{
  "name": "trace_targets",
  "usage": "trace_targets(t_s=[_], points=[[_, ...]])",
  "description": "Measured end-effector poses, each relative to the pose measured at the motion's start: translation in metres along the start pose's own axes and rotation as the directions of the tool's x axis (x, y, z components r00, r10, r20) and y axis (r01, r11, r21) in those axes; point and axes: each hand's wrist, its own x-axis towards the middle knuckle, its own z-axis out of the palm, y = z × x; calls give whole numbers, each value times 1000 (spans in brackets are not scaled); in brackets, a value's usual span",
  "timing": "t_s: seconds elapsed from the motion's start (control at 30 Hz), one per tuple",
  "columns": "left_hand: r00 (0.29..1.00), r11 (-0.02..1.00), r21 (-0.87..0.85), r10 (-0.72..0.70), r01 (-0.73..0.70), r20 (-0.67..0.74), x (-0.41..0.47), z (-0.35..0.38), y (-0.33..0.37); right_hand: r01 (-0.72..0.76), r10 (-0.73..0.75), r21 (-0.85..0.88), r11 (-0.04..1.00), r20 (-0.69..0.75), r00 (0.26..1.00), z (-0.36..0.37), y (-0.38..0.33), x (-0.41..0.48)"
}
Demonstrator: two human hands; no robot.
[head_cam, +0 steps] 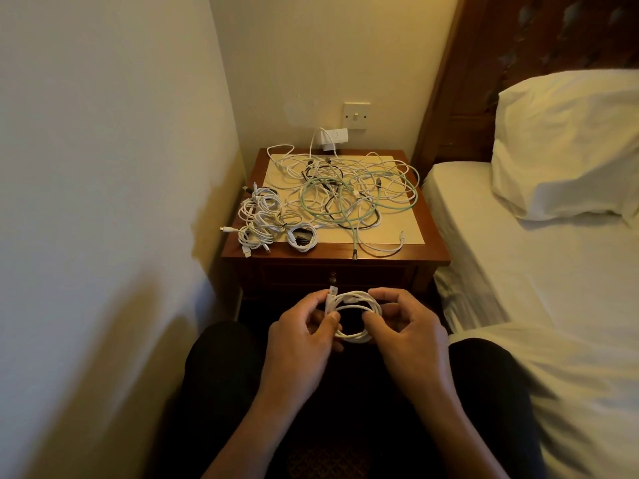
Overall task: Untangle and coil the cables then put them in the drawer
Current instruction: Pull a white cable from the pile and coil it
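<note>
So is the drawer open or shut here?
Shut: the drawer front sits flush in the nightstand, knob out, no interior showing. The left hand and right hand hold a white cable outside it.

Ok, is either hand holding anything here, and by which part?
Both hold one coiled white cable: the left hand pinches the coil's left side, just below the plug end; the right hand pinches its right side.

Cream walls [103,133] fill the left and centre under warm, dim light; a wooden tabletop [325,251] sits mid-frame, a white-sheeted bed [518,271], pillow [567,143] and carved headboard [484,63] at right.
</note>
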Motion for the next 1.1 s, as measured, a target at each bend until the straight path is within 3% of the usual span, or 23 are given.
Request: trace_targets(t_s=[0.23,0.37,0.47,0.6,0.83,0.97,1.1], points=[[999,996,79,37,-39,33,7,0,7,-24,35,113,993,-97,995,4,5,11],[998,989,134,68,-69,12,40,-11,8,-6,-2,85,996,84,996,7,3,40],[990,971,217,123,-105,-72,82,-18,6,-10,11,-6,1000,197,980,7,1,73],[976,936,337,159,-101,-149,145,-22,5,18,10,-175,984,161,987,-1,7,117],[989,791,610,118,-43,-84,224,-11,-16,136,-43,-545,827,181,983,-6,33,194],[975,697,709,212,-106,-63,234,-6,-22,188,-66,-573,798,226,972,0,34,226],[958,663,731,282,-159,-47,227,-9,-25,285,-180,-564,775,235,955,18,21,256]])
